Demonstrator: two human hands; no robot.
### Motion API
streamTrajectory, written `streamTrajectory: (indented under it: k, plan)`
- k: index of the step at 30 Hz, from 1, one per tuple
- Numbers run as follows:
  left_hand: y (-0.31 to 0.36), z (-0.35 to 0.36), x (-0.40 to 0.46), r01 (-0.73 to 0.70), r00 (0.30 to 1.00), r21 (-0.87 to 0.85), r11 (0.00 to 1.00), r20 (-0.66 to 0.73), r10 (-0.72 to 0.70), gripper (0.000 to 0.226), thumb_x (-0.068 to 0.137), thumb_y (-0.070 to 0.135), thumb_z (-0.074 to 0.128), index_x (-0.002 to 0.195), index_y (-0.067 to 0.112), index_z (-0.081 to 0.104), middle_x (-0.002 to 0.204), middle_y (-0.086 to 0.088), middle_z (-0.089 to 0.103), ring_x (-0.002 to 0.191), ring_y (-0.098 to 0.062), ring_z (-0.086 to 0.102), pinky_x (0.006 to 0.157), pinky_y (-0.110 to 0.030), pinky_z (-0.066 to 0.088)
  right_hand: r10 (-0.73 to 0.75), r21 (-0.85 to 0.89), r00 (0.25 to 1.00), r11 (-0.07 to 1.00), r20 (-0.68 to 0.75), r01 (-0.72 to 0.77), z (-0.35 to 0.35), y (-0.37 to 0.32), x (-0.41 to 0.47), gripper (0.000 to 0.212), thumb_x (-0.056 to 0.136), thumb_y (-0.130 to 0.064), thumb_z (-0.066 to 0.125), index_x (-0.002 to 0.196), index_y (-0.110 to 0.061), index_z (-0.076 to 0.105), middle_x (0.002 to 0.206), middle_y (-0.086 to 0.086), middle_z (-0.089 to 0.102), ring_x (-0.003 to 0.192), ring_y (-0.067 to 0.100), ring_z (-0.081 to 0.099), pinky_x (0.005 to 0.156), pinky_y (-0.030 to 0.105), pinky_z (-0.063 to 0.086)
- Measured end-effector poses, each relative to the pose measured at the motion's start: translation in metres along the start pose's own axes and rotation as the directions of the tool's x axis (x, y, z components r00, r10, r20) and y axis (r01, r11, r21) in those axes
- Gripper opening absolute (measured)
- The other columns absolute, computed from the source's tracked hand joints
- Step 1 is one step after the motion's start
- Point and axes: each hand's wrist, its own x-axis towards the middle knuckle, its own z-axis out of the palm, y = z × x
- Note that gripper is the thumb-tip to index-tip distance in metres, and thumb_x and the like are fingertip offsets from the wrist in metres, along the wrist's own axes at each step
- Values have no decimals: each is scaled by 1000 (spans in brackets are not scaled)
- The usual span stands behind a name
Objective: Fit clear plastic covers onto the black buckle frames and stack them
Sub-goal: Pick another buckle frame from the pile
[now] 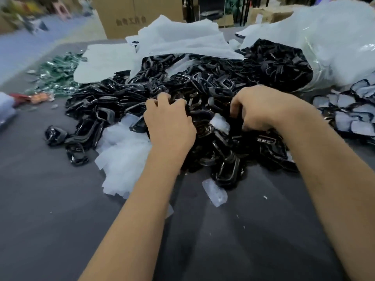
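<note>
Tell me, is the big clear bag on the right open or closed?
Open: black buckle frames spill from the clear bag's mouth onto the table.

Looks like a small factory or warehouse packing floor: a big cardboard carton [140,16] is sitting at the upper middle, a bulk heap of black buckle frames [182,94] is spilling over the grey counter [50,199], and plastic sacks [334,41] are slumping upper right.

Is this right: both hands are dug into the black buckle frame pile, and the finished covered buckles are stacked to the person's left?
Not quite. Both the left hand and right hand are in the black buckle frame pile, but the covered buckles lie to the person's right, at the right edge of the head view.
</note>
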Motion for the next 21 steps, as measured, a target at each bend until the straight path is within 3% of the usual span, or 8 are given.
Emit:
streamTrajectory:
  k: [4, 8, 10, 13, 15, 18, 21]
  plan:
    - [-12, 3, 10, 8, 998, -87, 996, -65, -14, 22, 93, 27, 71, 114, 28, 72, 124, -2, 58, 123, -29, 43, 92, -29, 35, -43, 129, 998, 991, 39, 38, -9, -1, 17, 28, 80, -10, 89, 84, -31, 72, 80, -6, 75, 65, 15, 72, 66, 29, 56]
    - [-17, 5, 21, 73, 994, -193, 978, -69, -88, 11, 91, 23, 77, 101, 27, 77, 114, 0, 63, 119, -25, 51, 84, -24, 36, -43, 284, 982, 954, -186, 96, 2, 7, 29, 19, 76, -21, 93, 76, -31, 76, 70, -12, 72, 68, 0, 66, 60, 19, 44]
    - [-16, 7, 21, 73, 990, -291, 954, -92, -104, 8, 92, 20, 77, 99, 23, 77, 114, -2, 62, 108, -17, 55, 82, -13, 33, 10, 384, 939, 914, -342, 130, 11, 10, 34, 15, 78, -24, 92, 77, -29, 77, 68, -12, 70, 62, -4, 64, 60, 15, 42]
    - [-11, 6, 16, 47, 978, -431, 901, -162, -129, 10, 88, 11, 78, 98, 13, 75, 108, 0, 54, 83, 1, 45, 75, 2, 28, 105, 628, 882, 741, -460, 240, 25, 1, 40, 11, 83, -21, 88, 81, -24, 77, 69, -5, 74, 61, 0, 69, 64, 19, 51]
    - [-9, 6, 15, -8, 967, -468, 884, -229, -113, 11, 86, 13, 81, 95, 12, 75, 103, 1, 54, 81, -1, 47, 75, 0, 31, 126, 754, 891, 592, -437, 286, 36, -13, 43, 10, 90, -14, 80, 85, -21, 76, 70, 0, 76, 61, 9, 72, 58, 25, 55]
    - [-5, 9, 15, -101, 973, -492, 865, -232, -19, 14, 85, 19, 84, 93, 12, 76, 99, 0, 61, 88, -13, 57, 78, -13, 42, 108, 747, 885, 588, -453, 310, 51, -24, 49, 9, 96, -19, 71, 88, -22, 74, 69, -2, 75, 59, 4, 68, 60, 22, 50]
    - [-6, 15, 13, -102, 978, -503, 858, -210, -7, 17, 83, 23, 86, 92, 12, 76, 97, -1, 65, 89, -15, 61, 81, -23, 46, 95, 757, 881, 559, -464, 338, 58, -27, 51, 10, 97, -21, 69, 89, -20, 76, 71, -2, 75, 64, 6, 69, 72, 30, 56]
